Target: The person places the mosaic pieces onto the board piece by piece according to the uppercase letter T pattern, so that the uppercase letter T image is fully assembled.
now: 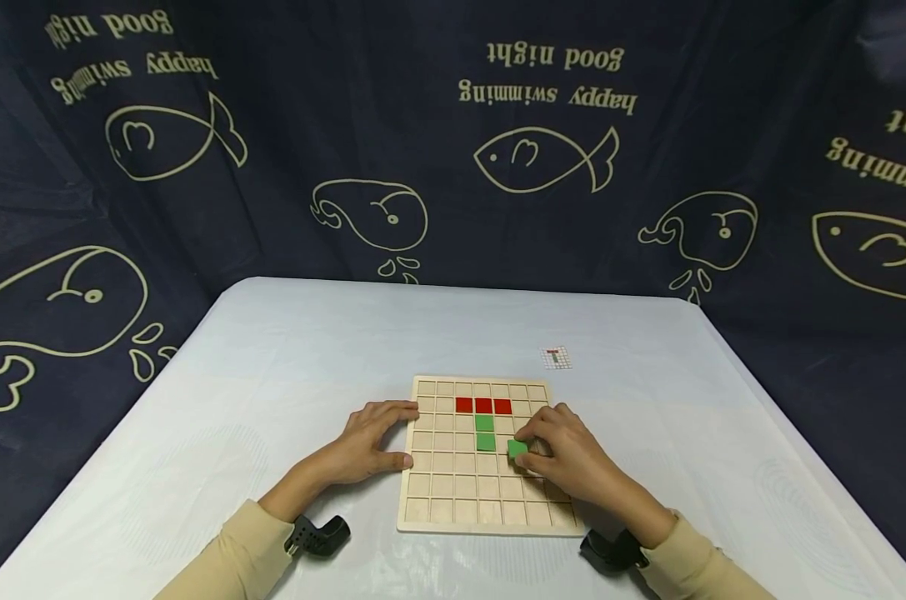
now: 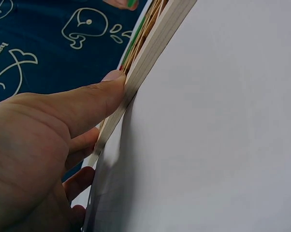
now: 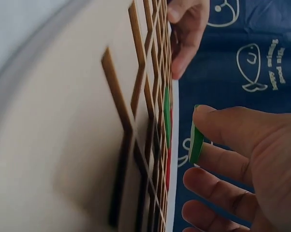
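Note:
A square wooden grid board (image 1: 445,486) lies on the table. Three red tiles (image 1: 483,406) form a row near its far side. Two green tiles (image 1: 485,442) run down from the middle red one. My right hand (image 1: 573,458) pinches another green tile (image 1: 517,449) between thumb and forefinger; the right wrist view shows this thin tile (image 3: 197,145) held clear of the grid. My left hand (image 1: 362,442) rests at the board's left edge, thumb and fingertips spread along it. In the left wrist view the thumb (image 2: 94,104) touches the board's side (image 2: 145,63).
A small printed card (image 1: 556,357) with a red and green T pattern lies beyond the board's far right corner. White cloth (image 1: 310,333) covers the table. Behind it hangs a dark curtain (image 1: 437,125) with fish and whale drawings. Black wrist devices (image 1: 321,536) sit on both wrists.

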A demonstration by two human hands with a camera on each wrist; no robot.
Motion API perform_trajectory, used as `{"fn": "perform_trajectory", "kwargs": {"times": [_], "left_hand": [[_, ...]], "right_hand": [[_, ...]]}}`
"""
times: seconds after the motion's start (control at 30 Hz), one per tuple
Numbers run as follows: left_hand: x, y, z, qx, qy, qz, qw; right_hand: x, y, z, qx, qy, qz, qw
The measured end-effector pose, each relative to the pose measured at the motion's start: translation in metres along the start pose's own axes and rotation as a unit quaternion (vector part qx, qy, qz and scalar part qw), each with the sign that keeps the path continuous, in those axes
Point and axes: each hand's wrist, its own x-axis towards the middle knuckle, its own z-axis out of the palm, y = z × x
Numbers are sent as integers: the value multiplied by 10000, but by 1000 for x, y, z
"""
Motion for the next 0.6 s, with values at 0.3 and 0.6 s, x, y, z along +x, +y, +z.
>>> {"fn": "perform_trajectory", "kwargs": {"times": [0.3,0.6], "left_hand": [[0,0,0,2,6,7,10000],[0,-1,0,-24,1,4,10000]], "right_hand": [[4,-12,10,-18,19,-63,10000],[6,-18,18,-145,52,-169,9997]]}}
